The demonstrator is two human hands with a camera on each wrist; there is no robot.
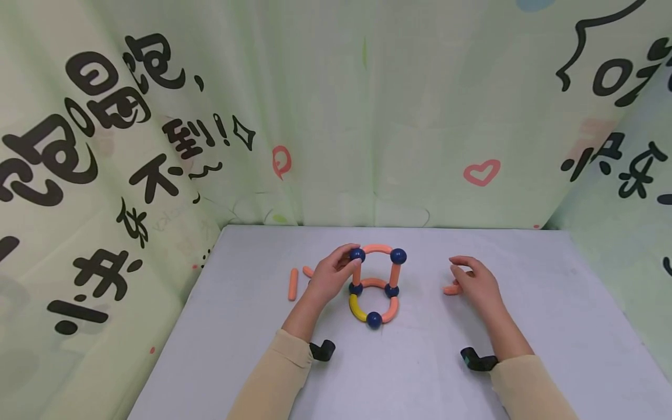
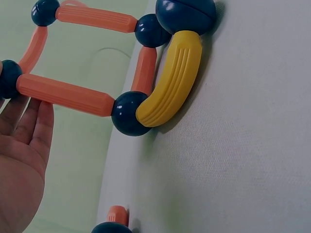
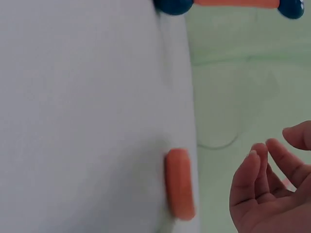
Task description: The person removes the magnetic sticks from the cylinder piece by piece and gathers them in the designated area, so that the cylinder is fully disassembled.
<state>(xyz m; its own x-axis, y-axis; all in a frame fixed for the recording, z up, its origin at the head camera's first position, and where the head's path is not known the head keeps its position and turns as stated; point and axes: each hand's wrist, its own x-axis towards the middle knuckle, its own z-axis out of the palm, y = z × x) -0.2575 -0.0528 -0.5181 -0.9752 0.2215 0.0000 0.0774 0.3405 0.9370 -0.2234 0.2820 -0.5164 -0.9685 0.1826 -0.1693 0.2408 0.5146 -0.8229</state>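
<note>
A toy structure of blue balls and orange rods (image 1: 395, 275) stands on the table, with one yellow curved rod (image 2: 175, 80) and an orange curved rod meeting at a front blue ball (image 1: 374, 320). Two straight rods rise to upper balls joined by a curved orange rod (image 1: 377, 248). My left hand (image 1: 328, 275) pinches the upper left blue ball (image 1: 357, 255); in the left wrist view its fingers are partly hidden behind that ball. My right hand (image 1: 476, 286) hangs with bent fingers, holding nothing, above a short orange curved rod (image 3: 180, 184) on the table.
Left of the structure lies a straight orange rod (image 1: 293, 284). Beside it, another orange rod (image 1: 307, 271) is partly hidden by my left hand. A blue ball (image 2: 112, 228) shows at the left wrist view's bottom edge. A printed curtain (image 1: 367, 116) hangs behind the white table (image 1: 420, 361).
</note>
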